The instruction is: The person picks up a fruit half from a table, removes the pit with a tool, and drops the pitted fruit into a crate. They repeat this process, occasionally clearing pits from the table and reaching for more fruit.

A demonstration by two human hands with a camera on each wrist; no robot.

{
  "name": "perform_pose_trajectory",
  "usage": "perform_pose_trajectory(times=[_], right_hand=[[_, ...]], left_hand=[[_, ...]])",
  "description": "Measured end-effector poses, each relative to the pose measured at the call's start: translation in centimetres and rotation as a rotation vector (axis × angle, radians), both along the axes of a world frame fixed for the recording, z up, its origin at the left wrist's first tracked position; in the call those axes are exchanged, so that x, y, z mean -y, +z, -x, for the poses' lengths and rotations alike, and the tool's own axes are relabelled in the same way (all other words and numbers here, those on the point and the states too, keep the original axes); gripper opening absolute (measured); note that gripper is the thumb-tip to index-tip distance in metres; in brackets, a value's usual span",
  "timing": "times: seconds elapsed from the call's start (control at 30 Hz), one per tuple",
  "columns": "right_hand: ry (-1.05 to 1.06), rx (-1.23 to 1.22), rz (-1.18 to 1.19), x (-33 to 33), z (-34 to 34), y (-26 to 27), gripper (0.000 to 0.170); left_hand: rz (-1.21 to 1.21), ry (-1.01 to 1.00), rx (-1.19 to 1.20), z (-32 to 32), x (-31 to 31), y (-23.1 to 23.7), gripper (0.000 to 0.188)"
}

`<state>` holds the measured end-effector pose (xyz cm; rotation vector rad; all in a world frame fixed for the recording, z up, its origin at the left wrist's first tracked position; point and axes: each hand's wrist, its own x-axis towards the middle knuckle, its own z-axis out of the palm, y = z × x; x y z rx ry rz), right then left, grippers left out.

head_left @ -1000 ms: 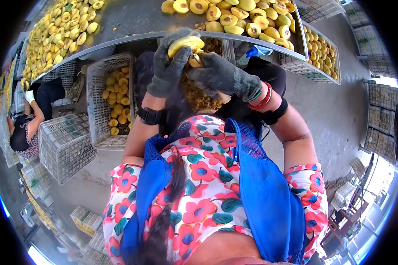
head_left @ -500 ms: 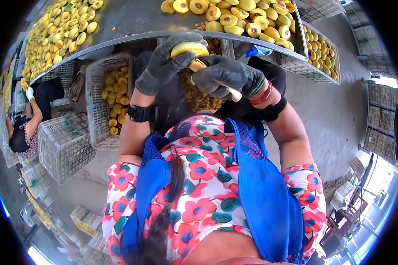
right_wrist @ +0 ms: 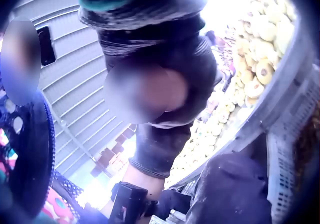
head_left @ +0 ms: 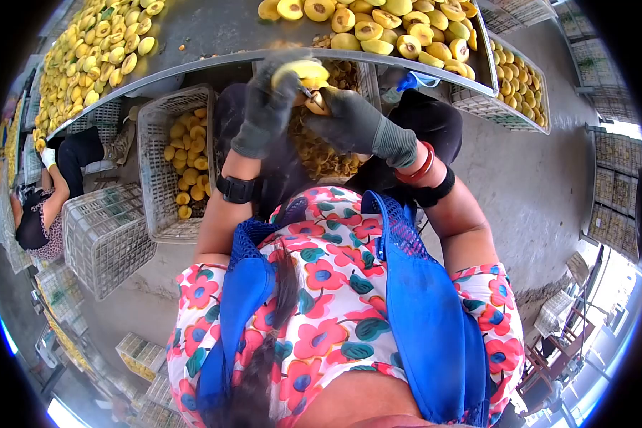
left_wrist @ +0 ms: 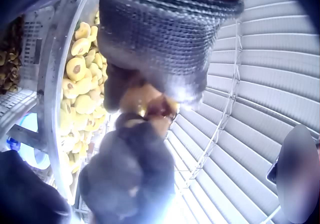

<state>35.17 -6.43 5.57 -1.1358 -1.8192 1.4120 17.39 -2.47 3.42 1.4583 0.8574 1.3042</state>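
In the head view, the left hand (head_left: 265, 107), in a dark glove, grips a yellow fruit (head_left: 303, 71) above a crate of scraps (head_left: 328, 165). Against the fruit's lower side, the gloved right hand (head_left: 349, 125) pinches a tan piece (head_left: 317, 105), with a thin dark metal part beside it; whether this piece is a tool handle or fruit is unclear. The left wrist view shows orange flesh with a dark hollow (left_wrist: 159, 106) between the left glove (left_wrist: 155, 44) and the right glove (left_wrist: 130, 169). Blur covers part of the right glove (right_wrist: 195, 79) in the right wrist view.
A metal table edge (head_left: 214, 63) runs just beyond the hands, with halved fruit (head_left: 414, 32) on top. Left of the legs stands a crate (head_left: 150, 153) holding fruit. Another crate (head_left: 110, 232) and a seated person (head_left: 43, 214) are farther left.
Compared with half a second ago, the fruit has tilted in the left hand and the right hand has turned and shifted up against it. The long pale handle seen below the right hand is now mostly hidden.
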Motion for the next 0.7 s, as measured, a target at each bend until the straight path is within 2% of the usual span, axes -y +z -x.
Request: perform_pose_trajectory(times=[0.03,0.1,0.13,0.23,0.3,0.37,0.43,0.5,0.6,0.67,0.7], right_hand=[[-0.039,0.068,-0.122,-0.1,-0.2,-0.5,0.022],[-0.119,0.205,-0.365,-0.4,-1.3,-1.5,0.023],[0.043,0.393,-0.471,-1.2,-1.9,-1.8,0.026],[-0.056,0.181,-0.071,-0.6,-1.3,-0.7,0.03],[-0.169,0.074,-0.129,-0.9,-0.6,-1.7,0.034],[-0.185,0.1,-0.2,-1.4,-0.3,-3.2,0.034],[-0.111,0.257,-0.288,-2.2,-0.3,-4.9,0.032],[-0.162,0.26,-0.237,-2.5,0.1,-6.8,0.042],[-0.247,0.249,-0.222,-1.8,0.3,-7.0,0.04],[-0.236,0.315,-0.185,-1.6,0.0,-7.4,0.04],[-0.233,0.362,-0.198,-1.5,-0.1,-7.5,0.042]], left_hand=[[0.085,0.087,0.008,0.4,-0.3,-0.2,0.035],[0.088,0.042,0.055,1.7,-0.5,0.6,0.034],[0.09,0.024,0.079,2.1,-0.5,1.0,0.033],[0.181,-0.046,0.207,2.5,-0.8,0.1,0.031],[-0.413,0.179,-0.294,3.1,-0.8,-0.6,0.03],[-0.57,0.246,-0.496,3.5,-0.5,-0.7,0.029],[-0.3,0.151,-0.392,3.2,0.6,1.4,0.029],[-0.295,0.214,-0.43,5.3,-0.1,-0.3,0.029],[0.116,0.214,-0.145,9.4,0.0,-0.8,0.028],[0.025,0.389,-0.419,13.4,0.7,-2.0,0.034],[0.09,0.461,-0.384,15.7,0.8,-3.3,0.039]])
